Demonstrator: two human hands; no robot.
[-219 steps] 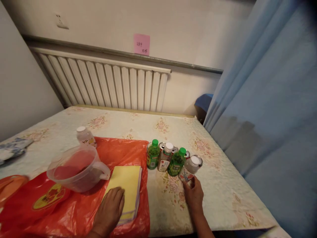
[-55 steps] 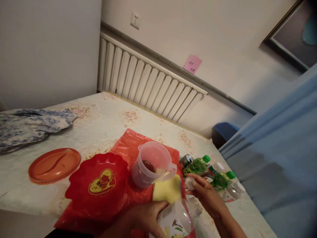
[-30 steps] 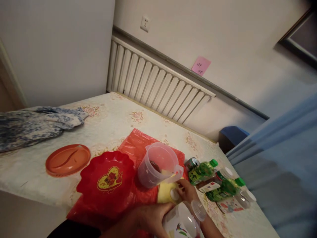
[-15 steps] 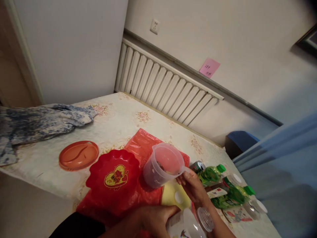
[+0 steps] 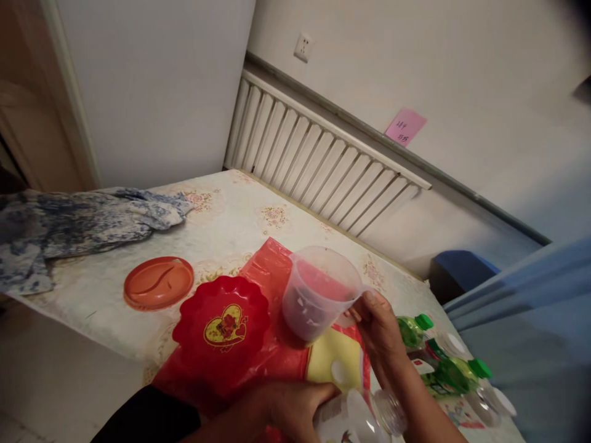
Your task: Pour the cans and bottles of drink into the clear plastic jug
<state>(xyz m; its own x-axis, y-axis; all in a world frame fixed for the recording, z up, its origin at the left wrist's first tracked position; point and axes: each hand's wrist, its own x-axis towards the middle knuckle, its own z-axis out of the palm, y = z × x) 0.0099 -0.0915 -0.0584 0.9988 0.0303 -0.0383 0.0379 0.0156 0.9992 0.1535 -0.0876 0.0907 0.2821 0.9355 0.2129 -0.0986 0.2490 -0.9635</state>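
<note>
My right hand (image 5: 381,329) is closed on the handle of a translucent plastic measuring jug (image 5: 318,295), tilted above a red plastic bag. What lies inside the jug is hard to make out. Low in the view, my left hand (image 5: 300,409) is wrapped round a clear plastic bottle (image 5: 353,418), which lies on its side with its uncapped mouth to the right. Left of the jug sits a red scalloped dish (image 5: 221,335) with a gold heart print. Below the jug is a yellow cloth-like piece (image 5: 335,357) with a white round cap (image 5: 339,372) on it.
An orange oval lid or plate (image 5: 159,283) lies at the left on the flowered tablecloth (image 5: 272,218). A blue-white patterned cloth (image 5: 101,221) lies at the far left. Several bottles with green caps (image 5: 455,375) stand at the right, near a blue curtain (image 5: 530,332). A radiator (image 5: 318,154) lines the wall.
My right hand has raised the jug and tipped it, so its wall now faces me more. The left hand keeps its hold on the bottle. The whole view has shifted slightly.
</note>
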